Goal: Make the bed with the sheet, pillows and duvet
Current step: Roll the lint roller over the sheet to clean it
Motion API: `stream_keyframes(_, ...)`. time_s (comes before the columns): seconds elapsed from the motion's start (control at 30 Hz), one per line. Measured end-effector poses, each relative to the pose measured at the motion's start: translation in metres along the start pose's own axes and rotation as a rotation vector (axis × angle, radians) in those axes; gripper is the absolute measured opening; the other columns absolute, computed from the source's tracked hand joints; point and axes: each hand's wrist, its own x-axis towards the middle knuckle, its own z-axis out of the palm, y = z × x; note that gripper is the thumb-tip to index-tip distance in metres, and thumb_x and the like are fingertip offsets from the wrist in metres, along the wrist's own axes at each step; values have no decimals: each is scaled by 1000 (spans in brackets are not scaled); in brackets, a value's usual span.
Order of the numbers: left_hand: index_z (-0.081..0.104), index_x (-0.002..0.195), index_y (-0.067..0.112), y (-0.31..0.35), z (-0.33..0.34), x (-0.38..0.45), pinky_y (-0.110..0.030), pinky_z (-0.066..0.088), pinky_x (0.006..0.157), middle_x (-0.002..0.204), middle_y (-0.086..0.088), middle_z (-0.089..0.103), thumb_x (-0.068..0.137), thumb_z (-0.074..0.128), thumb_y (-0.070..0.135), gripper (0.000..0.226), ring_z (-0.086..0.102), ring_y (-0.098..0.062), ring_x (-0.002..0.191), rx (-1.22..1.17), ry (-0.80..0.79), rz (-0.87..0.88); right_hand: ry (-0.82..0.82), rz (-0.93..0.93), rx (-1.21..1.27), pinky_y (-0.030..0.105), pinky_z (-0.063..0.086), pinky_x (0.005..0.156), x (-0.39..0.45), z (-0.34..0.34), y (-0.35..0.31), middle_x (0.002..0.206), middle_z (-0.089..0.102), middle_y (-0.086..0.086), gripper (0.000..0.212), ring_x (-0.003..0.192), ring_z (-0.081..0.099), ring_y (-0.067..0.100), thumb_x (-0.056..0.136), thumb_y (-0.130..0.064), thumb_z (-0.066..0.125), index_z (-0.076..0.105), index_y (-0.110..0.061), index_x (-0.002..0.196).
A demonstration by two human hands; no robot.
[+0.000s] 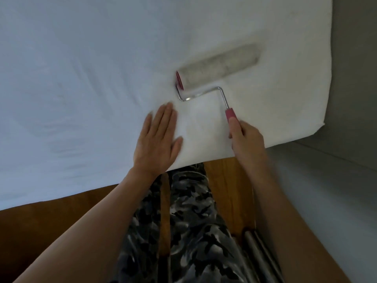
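Note:
A white sheet (85, 82) covers the mattress and fills most of the view, with faint creases at the left. My left hand (158, 135) lies flat on the sheet near the bed's front edge, fingers straight. My right hand (245, 139) grips the pink handle of a lint roller (219, 66). Its long grey roll lies on the sheet beyond both hands, joined to the handle by a bent metal rod. No pillows or duvet are in view.
The mattress corner (323, 124) is at the right, next to a grey wall (355, 78). Below the bed edge are wooden floor (51, 217), my camouflage-patterned trousers (191, 221) and metal tubes (259, 254) at the lower right.

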Motion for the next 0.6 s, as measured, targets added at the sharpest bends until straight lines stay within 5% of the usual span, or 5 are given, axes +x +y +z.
stream_keyframes(0.13, 17, 151, -3, 5, 1, -2, -41, 3, 122, 158, -22, 17, 101, 28, 40, 67, 12, -31, 148, 21, 18, -250, 12, -73, 50, 29, 39, 56, 71, 4, -80, 57, 51, -2, 57, 53, 49, 15, 94, -62, 38, 48, -18, 60)
stream_keyframes(0.27, 14, 151, -3, 5, 5, -2, -40, 2, 122, 158, -22, 17, 100, 28, 41, 69, 10, -30, 148, 27, 31, -277, 5, -120, 63, 27, 34, 51, 101, 6, -107, 58, 51, -4, 47, 50, 47, 15, 98, -49, 39, 50, -20, 61)
stream_keyframes(0.47, 17, 151, -3, 6, 6, -3, -40, 3, 122, 157, -23, 19, 99, 29, 41, 69, 12, -31, 148, 31, 46, -281, -42, -70, 44, 26, 38, 52, 41, 0, -31, 60, 50, -6, 47, 48, 46, 3, 97, -54, 35, 48, -23, 65)
stream_keyframes(0.6, 19, 150, -4, 6, 7, -3, -41, 5, 122, 157, -24, 21, 98, 30, 41, 69, 14, -32, 147, 48, 46, -279, -68, 5, 2, 12, 37, 45, -22, -9, 44, 60, 49, -8, 39, 49, 49, -3, 98, -50, 38, 51, -26, 70)
